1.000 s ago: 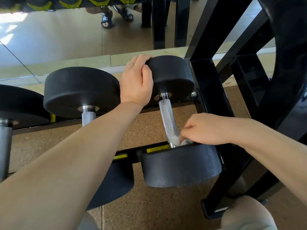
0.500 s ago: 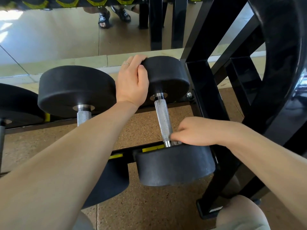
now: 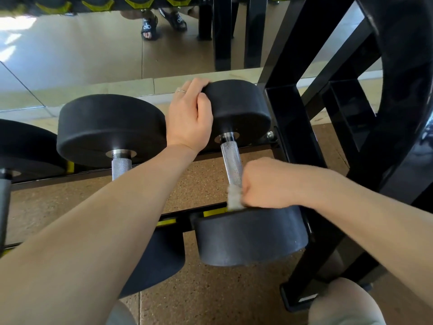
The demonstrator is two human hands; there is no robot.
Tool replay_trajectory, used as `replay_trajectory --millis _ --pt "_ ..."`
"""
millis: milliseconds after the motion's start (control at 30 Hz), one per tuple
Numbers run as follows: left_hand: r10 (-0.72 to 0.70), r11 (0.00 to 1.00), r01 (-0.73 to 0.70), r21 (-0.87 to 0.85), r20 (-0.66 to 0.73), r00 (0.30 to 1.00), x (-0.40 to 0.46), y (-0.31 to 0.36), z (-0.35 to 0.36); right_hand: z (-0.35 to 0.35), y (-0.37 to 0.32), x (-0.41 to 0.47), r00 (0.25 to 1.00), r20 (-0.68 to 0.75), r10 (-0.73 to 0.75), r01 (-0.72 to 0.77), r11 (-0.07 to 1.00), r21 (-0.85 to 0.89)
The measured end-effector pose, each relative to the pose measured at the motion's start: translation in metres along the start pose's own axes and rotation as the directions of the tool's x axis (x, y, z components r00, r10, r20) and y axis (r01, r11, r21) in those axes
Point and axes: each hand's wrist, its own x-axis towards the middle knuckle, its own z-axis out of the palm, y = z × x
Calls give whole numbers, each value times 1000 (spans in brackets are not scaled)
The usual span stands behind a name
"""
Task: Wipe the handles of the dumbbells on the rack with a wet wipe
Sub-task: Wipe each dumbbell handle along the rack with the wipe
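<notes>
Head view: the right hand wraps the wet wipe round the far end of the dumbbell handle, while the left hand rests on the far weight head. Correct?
Not quite. In the head view the right hand holds the wet wipe at the near end of the dumbbell handle, against the near weight head. The left hand does rest on the far weight head.

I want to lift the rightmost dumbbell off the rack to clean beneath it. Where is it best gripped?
Probably the knurled handle, from above, fingers wrapped around it: it is thin and textured, while the black heads are wide and smooth. The right hand with the wet wipe already grips its near end.
</notes>
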Motion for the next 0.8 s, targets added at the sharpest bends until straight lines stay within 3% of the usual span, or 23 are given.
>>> replay_trajectory --millis 33,100,167,200,233,300,333,367,400,500,567,600,700,800 --pt "-3 1000 3 -2 3 1000 0 0 0 -4 11 -8 998 -17 53 -52 998 40" --pt "-7 1000 7 1 2 1000 0 0 0 -4 37 -15 973 -95 211 -165 921 354" --pt "-13 1000 13 8 -4 1000 0 -1 1 2 49 -4 894 -224 389 -80 629 774" --pt "-12 1000 12 8 -3 1000 0 -2 1 5 50 5 846 -268 461 18 478 878" --pt "-8 1000 8 6 -2 1000 0 -2 1 9 48 16 815 -269 513 91 345 934" --pt "-3 1000 3 10 3 1000 0 -2 1 15 36 38 830 -159 535 153 55 987" --pt "-7 1000 7 16 3 1000 0 -1 1 16 30 47 858 -89 507 137 -59 989" --pt "-9 1000 9 21 2 1000 0 -1 1 18 24 55 874 -51 483 114 -102 988" --pt "-10 1000 10 22 0 1000 0 -2 2 18 19 58 877 -52 478 93 -61 994" --pt "-11 1000 11 15 -4 1000 -1 -2 2 16 24 50 879 -207 430 15 409 912" --pt "-10 1000 10 7 0 1000 -1 -1 1 16 32 33 929 -158 336 -88 613 786" --pt "-12 1000 12 8 -1 1000 -1 0 1 17 36 25 946 -100 309 -123 626 770" --pt "-16 1000 17 14 -6 1000 -2 2 1 24 42 23 946 -15 324 -168 531 830" --pt "-14 1000 14 16 -3 1000 -1 1 1 26 33 22 974 100 201 -210 656 724"
